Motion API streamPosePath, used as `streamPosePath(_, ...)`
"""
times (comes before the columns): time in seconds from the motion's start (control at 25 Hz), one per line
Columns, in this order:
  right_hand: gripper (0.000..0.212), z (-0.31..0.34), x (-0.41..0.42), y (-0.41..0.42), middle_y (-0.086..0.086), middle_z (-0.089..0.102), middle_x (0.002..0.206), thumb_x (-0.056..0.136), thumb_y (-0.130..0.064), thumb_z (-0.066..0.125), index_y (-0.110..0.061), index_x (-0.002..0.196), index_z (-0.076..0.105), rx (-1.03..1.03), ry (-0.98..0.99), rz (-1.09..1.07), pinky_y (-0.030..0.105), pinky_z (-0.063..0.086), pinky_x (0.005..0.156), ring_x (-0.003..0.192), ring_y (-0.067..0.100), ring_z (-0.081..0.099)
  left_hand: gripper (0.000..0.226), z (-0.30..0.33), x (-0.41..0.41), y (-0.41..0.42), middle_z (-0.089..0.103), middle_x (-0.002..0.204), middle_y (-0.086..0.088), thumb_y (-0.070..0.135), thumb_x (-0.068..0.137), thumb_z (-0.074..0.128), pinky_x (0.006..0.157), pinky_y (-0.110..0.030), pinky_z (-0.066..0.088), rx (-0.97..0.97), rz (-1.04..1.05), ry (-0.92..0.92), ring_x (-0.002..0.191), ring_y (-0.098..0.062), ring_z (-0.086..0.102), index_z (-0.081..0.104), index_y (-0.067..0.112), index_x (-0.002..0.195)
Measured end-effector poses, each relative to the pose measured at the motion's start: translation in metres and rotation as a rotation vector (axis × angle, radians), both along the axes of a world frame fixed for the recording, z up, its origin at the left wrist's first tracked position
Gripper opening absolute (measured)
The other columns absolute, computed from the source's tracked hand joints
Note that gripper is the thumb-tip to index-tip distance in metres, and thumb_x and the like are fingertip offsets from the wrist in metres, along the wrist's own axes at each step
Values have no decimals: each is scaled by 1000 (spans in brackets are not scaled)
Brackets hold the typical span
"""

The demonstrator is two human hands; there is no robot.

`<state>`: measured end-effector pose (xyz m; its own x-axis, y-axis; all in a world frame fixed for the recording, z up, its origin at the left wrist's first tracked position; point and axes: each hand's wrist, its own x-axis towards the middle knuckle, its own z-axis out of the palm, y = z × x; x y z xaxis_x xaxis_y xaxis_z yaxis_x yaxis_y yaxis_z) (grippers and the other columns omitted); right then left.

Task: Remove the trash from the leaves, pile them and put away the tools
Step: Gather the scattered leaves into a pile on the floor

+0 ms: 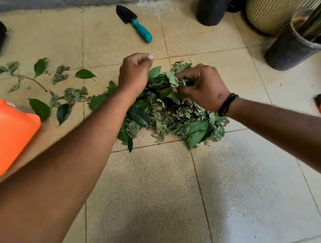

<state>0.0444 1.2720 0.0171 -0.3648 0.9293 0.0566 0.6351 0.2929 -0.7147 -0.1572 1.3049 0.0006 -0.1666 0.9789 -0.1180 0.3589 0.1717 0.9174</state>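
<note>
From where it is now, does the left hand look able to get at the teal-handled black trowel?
Probably yes: the left hand holds nothing visible, and bare tile lies between it and the teal-handled black trowel.

One trowel [133,22], four pots [213,7].

Floor [140,178]: beige tile, matt, fine-grained rough texture, grout lines visible. Leaf pile [166,110] at centre: glossy smooth green leaves mixed w/ dry, crinkled, dull ones. Trowel [133,22], beyond pile: matt black blade, teal smooth plastic-looking handle. Pots [213,7], far right of pile: black, matt, plastic-looking. Ribbed cream planter [272,7] beside them.
</note>
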Motion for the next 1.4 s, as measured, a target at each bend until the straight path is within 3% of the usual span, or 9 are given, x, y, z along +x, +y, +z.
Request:
streamPosePath(0.28, 19, 21, 18, 11, 25, 70, 84, 78, -16, 82, -12, 86, 65, -312, 403, -89, 37, 57, 68, 72, 29, 64, 42, 12, 28, -6, 76, 112, -8, 39, 107, 44, 92, -34, 55, -18, 33, -516, 103, -17, 73, 69, 8, 120)
streamPosePath(0.48, 22, 18, 12, 12, 15, 77, 95, 76, -8, 80, -3, 96, 74, -509, 590, -133, 33, 62, 76, 84, 25, 74, 48, 15, 49, -20, 73, 118, -14, 49, 103, 48, 91, -47, 56, -194, -167, -775, 108, -28, 70, 67, 12, 127)
streamPosePath(0.56, 17, 16, 9, 13, 17, 75, 88, 80, -6, 81, 3, 93, 74, -432, 461, -206, 24, 58, 60, 67, 16, 71, 45, 8, 55, -26, 74, 113, -14, 49, 92, 66, 94, -57, 53, -214, -229, -776, 108, -35, 69, 72, 14, 120)
streamPosePath(0.68, 19, 4, 2, 18, 11, 73, 77, 73, -15, 84, -4, 79, 70, -238, 251, -337, 36, 59, 59, 62, 15, 62, 22, 2, 63, -30, 77, 92, -10, 31, 82, 81, 97, -55, 53, -156, -122, -666, 99, -32, 69, 78, 13, 96)
streamPosePath(0.8, 24, -3, -6, 18, 2, 64, 63, 72, -18, 82, -19, 64, 59, -190, 261, -410, 39, 56, 59, 59, 16, 57, 16, 6, 67, -31, 77, 94, -9, 9, 86, 78, 102, -49, 53, -138, 0, -649, 100, -25, 72, 74, 7, 102)
streamPosePath(1.0, 6, -3, -5, 8, 0, 74, 76, 86, -12, 77, -9, 83, 73, -212, 400, -260, 34, 62, 68, 70, 14, 72, 15, 6, 53, -19, 77, 97, -8, 5, 89, 73, 85, -40, 62, -118, 195, -590, 91, -23, 74, 72, 13, 102)
streamPosePath(1.16, 24, -25, 13, -12, 0, 70, 104, 95, -34, 66, -14, 108, 70, 19, -7, -328, 32, 60, 83, 93, 11, 67, 23, -6, 33, -7, 77, 100, -13, 4, 90, 70, 86, -50, 61, -157, 334, -606, 94, -29, 75, 72, 6, 113)
streamPosePath(1.28, 67, -42, 19, -26, 0, 61, 131, 86, -54, 69, -22, 141, 51, -96, -421, -41, 32, 54, 94, 114, 16, 60, 27, -10, 30, -7, 77, 99, -16, -2, 88, 66, 88, -52, 60, -181, 384, -638, 94, -30, 75, 71, 4, 114)
streamPosePath(1.4, 38, -53, 21, -24, -3, 67, 113, 94, -33, 66, -28, 131, 59, -26, -565, 76, 28, 58, 85, 100, 18, 67, 31, -16, 31, -12, 76, 107, -14, -2, 87, 64, 90, -48, 60, -189, 383, -638, 100, -29, 74, 76, 16, 108)
